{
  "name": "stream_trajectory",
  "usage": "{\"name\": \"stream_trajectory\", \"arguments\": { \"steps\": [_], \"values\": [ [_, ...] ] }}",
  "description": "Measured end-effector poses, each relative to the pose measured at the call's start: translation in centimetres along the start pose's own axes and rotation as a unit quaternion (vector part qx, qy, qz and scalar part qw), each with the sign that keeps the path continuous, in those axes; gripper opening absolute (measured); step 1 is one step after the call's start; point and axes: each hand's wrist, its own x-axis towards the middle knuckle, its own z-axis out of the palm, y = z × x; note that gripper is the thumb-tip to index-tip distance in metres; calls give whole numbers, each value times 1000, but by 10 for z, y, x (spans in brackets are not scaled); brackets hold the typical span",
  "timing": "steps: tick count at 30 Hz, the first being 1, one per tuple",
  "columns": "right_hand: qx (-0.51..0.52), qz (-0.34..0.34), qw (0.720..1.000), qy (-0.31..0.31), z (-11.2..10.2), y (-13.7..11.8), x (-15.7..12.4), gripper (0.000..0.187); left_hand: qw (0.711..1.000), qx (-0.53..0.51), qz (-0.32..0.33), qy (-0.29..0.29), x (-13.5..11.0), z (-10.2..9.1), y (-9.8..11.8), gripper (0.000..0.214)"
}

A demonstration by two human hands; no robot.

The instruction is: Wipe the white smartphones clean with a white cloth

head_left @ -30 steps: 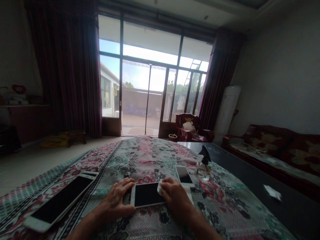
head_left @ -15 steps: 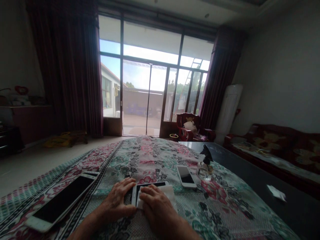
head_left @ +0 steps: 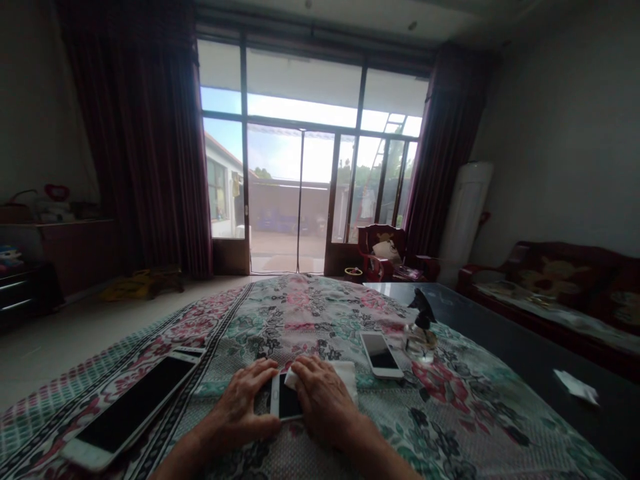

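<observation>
A white smartphone (head_left: 289,402) with a dark screen lies on the flowered tablecloth (head_left: 300,307), partly covered by my hands. My left hand (head_left: 241,403) grips its left end, with the thumb along the near edge and the fingers along the far edge. Fingers bent, my right hand (head_left: 324,400) presses a folded white tissue (head_left: 346,375) onto the screen. To the right is another white smartphone (head_left: 383,355), next to a clear spray bottle (head_left: 421,337) with a black top. At the left a larger white smartphone (head_left: 137,403) lies slanted, with the end of another device showing by its far end.
Right of the cloth, the dark tabletop (head_left: 505,360) carries a crumpled white tissue (head_left: 576,387). Beyond the table are a wooden armchair (head_left: 383,250), a wooden sofa (head_left: 540,273) and glass doors (head_left: 300,200) between dark curtains (head_left: 140,167).
My right hand has shifted upward over the phone with the tissue, baring more of the screen's near left part. My left hand keeps its hold. The whole view has shifted slightly.
</observation>
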Motion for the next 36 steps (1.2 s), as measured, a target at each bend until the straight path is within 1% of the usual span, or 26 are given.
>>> {"name": "stream_trajectory", "arguments": {
  "steps": [2,5,8,11,17,23,26,31,36],
  "values": [
    [-3,1,1000,3,0,0,-1,38,1000,-4,1,5,0,3,-3,75],
    [-8,1,1000,-1,0,0,-4,41,999,-18,13,27,1,9,-14,78],
    [-11,4,1000,-10,-1,2,-8,43,997,-33,53,38,0,14,-28,75],
    [-15,3,1000,-11,-1,3,-11,43,995,-40,83,42,-1,14,-34,71],
    [-14,8,1000,-26,-2,-2,-17,45,995,-22,86,47,-1,15,-31,71],
    [-5,-13,997,-81,-6,-8,-30,45,993,-13,95,76,0,25,-37,73],
    [-2,-22,995,-96,-8,-5,-37,44,993,-11,93,74,-1,26,-38,74],
    [-1,1,997,-83,-14,1,-38,45,994,-8,88,65,-2,20,-33,72],
    [-6,20,998,-62,-20,7,-26,45,996,-6,78,52,-1,16,-30,72]
  ]
}}
